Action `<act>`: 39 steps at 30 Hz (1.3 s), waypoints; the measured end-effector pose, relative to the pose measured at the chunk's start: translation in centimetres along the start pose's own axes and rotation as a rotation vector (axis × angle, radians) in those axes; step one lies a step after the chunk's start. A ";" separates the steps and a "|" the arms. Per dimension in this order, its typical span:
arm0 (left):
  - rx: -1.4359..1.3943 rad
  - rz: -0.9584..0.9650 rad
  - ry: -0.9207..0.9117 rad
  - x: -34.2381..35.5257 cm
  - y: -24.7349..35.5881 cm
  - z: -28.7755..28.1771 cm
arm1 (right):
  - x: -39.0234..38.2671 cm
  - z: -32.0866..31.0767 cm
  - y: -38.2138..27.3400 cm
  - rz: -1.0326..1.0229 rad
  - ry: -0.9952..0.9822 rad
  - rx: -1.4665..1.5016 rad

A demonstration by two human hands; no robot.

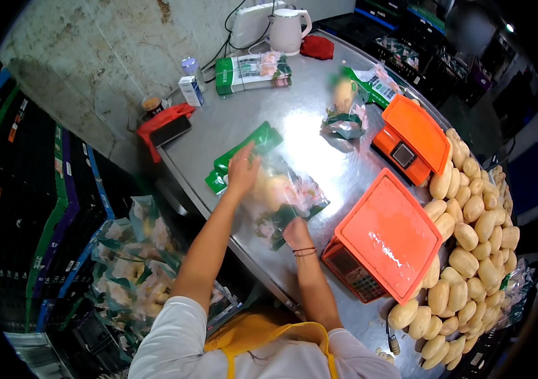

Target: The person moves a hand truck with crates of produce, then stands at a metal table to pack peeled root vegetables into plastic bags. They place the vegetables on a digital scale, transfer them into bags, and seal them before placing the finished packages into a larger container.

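A clear plastic bag (pixel 279 191) with a green end and pink flower print lies on the metal table in front of me, pale root vegetables inside. My left hand (pixel 242 169) grips it near the green end, fingers bent over the film. At the bag's near right corner, my right hand (pixel 297 234) is closed on the printed edge, a dark band round its wrist. Just right of this hand stands an orange-topped scale (pixel 388 234). Another orange scale (pixel 415 136) is behind it.
Pale oblong root vegetables (pixel 465 262) are heaped along the right side. Farther back lie another filled bag (pixel 345 123), a stack of flat bags (pixel 253 72) and a kettle (pixel 287 31). A phone (pixel 170 129) rests at the left edge. Packed bags (pixel 136 271) sit beside black crates (pixel 29 189).
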State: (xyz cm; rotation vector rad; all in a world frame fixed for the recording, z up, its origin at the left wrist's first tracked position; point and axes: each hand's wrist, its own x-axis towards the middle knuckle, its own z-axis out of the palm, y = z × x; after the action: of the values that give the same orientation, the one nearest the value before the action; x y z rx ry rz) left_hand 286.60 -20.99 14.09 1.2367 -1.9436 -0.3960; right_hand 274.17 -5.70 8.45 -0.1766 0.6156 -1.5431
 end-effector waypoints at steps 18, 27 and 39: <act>-0.014 0.495 -0.490 -0.4 10.2 -3.7 | 0.7 2.8 -3.1 -0.033 0.104 -0.269; -0.098 0.499 -0.326 -4.1 10.2 -0.1 | 0.9 1.9 -3.7 -0.273 -0.261 -0.831; -0.376 0.408 -0.338 -4.1 10.5 -0.9 | 2.7 -0.7 -2.1 -0.292 -0.270 -0.893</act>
State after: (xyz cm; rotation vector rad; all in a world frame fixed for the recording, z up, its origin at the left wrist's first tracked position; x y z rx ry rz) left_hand 281.63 -12.31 19.34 0.5393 -2.2091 -0.7500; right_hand 271.71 -8.19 8.17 -1.1711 1.0577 -1.3833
